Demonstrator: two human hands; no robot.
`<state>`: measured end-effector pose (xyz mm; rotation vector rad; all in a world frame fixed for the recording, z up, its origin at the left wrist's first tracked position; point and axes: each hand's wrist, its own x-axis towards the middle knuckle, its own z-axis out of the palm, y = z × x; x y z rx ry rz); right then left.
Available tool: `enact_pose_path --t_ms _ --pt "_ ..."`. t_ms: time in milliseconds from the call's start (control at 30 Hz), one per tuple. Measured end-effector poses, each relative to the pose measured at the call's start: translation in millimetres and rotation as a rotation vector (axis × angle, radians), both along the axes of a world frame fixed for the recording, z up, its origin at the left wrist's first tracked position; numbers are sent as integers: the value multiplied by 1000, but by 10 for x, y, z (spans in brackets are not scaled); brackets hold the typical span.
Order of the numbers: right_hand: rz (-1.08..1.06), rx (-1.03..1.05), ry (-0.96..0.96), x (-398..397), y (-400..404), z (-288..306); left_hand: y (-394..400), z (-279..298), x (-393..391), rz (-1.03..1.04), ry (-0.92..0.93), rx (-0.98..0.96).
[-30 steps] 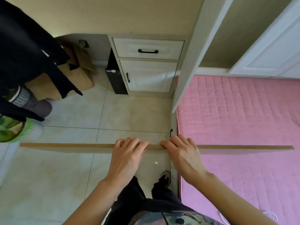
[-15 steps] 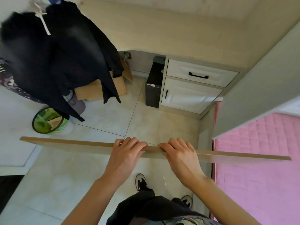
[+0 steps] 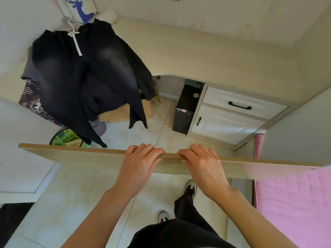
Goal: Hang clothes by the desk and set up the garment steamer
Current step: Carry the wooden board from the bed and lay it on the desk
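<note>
From the head camera, the left hand (image 3: 138, 163) and right hand (image 3: 200, 163) are both clamping fingers over the top edge of a long wooden board (image 3: 80, 156), side by side. Beyond the grip, up left, dark clothes (image 3: 86, 72) are already hanging by the desk (image 3: 206, 56). No steamer is showing, so that setup looks undone.

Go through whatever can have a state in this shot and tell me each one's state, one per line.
Board: held level, gripped at its top edge.
Left hand: closed on the board.
Right hand: closed on the board.
Drawer: shut.
Cabinet door: shut.
Dark clothes: hanging by the desk.
</note>
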<state>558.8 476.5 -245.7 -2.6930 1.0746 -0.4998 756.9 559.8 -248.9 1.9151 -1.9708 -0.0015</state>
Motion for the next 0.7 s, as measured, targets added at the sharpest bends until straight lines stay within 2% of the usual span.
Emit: enact_pose_path --t_ms 233,700 --pt "1 -19 -17 165 -740 112 -743 97 166 -5 -3 -41" --pt "-33 -57 -23 39 -2751 292 -2769 256 56 4 -11 -97"
